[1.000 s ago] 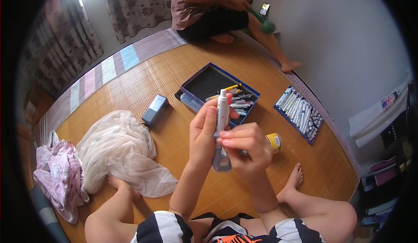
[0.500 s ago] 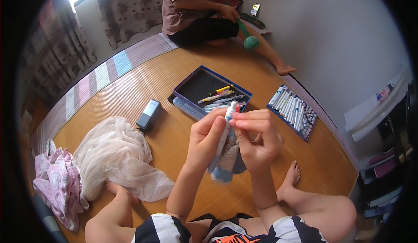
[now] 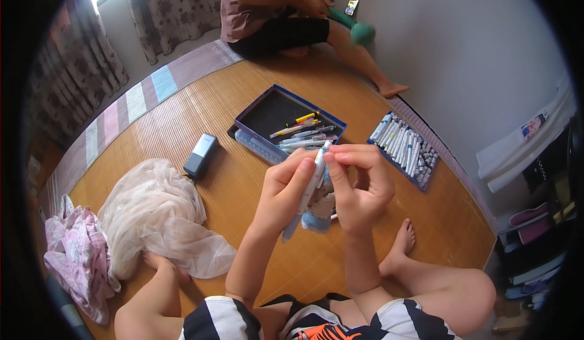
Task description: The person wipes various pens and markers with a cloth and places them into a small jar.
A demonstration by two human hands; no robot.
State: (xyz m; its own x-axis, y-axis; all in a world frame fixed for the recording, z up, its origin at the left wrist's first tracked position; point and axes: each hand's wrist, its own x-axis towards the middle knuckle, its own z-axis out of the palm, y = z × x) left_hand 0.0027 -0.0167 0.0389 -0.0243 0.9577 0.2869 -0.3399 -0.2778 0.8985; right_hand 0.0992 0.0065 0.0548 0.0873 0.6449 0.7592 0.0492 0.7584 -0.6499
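Observation:
A slim white marker (image 3: 311,186) with a grey-blue lower end slants upward between my hands. My left hand (image 3: 285,188) is closed around its barrel, thumb along the side. My right hand (image 3: 364,185) pinches the marker's white top end between thumb and fingertips, which partly cover it. Behind the marker and under my hands shows a fuzzy blue and brown-grey item (image 3: 317,218). Most of it is hidden, and I cannot tell whether it hangs from a hand or lies on the mat.
Beyond my hands sits an open dark-blue box (image 3: 255,104) with pens. A tray of white markers (image 3: 404,148) lies to the right. Leftward are a grey power bank (image 3: 202,156), sheer cloth (image 3: 155,218) and pink fabric (image 3: 78,252). Another person (image 3: 258,11) holds a green ball-ended stick (image 3: 362,33).
The fuzzy item has swung or shifted upward behind the marker. My right fingertips now cover more of the marker's top. The other person's green stick has moved up and right.

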